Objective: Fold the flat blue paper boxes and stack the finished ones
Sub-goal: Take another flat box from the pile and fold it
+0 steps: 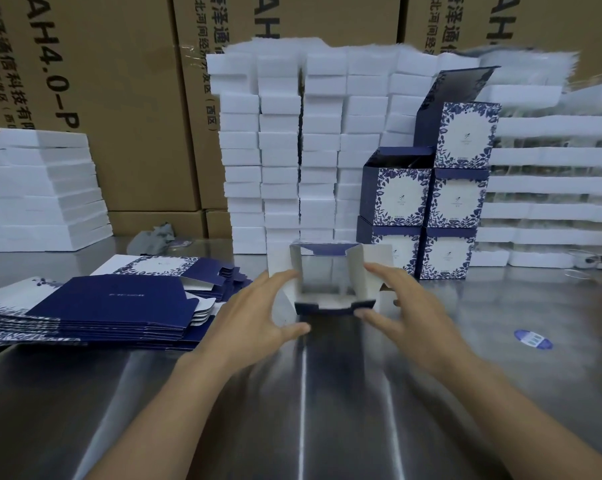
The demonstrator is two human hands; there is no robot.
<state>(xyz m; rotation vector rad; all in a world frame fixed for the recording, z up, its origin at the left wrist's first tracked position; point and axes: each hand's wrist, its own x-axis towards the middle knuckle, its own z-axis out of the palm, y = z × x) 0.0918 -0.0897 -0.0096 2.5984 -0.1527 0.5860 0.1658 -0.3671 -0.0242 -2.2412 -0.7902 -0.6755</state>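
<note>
A half-formed blue paper box [327, 282] stands on the steel table in the middle, its open end toward me and its white inside showing. My left hand [258, 313] holds its left side, thumb near the lower front flap. My right hand [403, 303] holds its right side, thumb touching the blue front flap. A pile of flat blue box blanks [95, 306] lies on the left. Several finished blue-and-white floral boxes [427, 206] are stacked behind at the right, the top one with its lid up.
Tall stacks of white foam pieces [292, 150] stand behind the box, with more at the left [39, 192] and right [549, 188]. Brown cartons [119, 98] form the back wall. A blue oval sticker [533, 339] lies on the steel table [327, 393].
</note>
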